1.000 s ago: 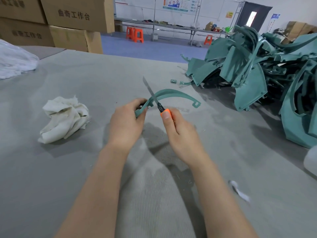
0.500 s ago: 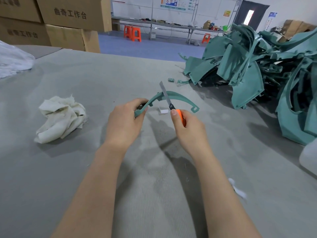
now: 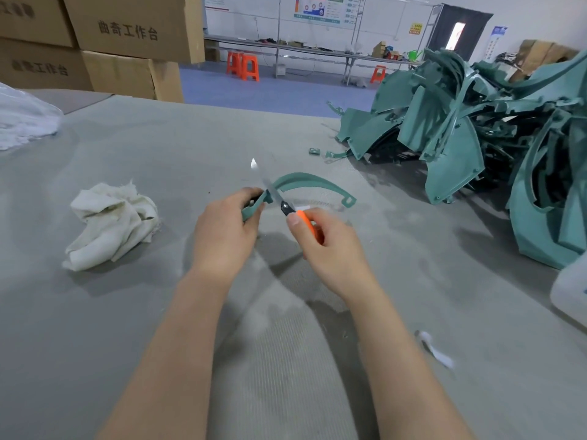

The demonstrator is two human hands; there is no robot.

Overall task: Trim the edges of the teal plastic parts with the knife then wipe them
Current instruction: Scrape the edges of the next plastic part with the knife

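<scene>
L fingers (image 3: 247,194) are curled tight round the near end of the curved teal part (image 3: 306,178), so the left hand (image 3: 225,236) has it gripped. The part's far end is low over the surface (image 3: 158,312); can't tell if it's touching. R fingers are wrapped on the orange handle of the knife (image 3: 305,223), thumb fwd along it, right hand (image 3: 332,252) clamped. The blade crosses the part's edge just beside the L fingertips, tip up & away. Change: half a sec ago the blade sat further round the arc, approx mid-curve. Now it's back by the gripped end, much as 1 sec ago. Reads as repeat strokes, so trimming prob. isn't finished on this piece. Rag (image 3: 111,223) lies crumpled well to the left, untouched, so the wipe is yet to come. Pile of teal parts (image 3: 454,144) sits far right, well apart.
</scene>
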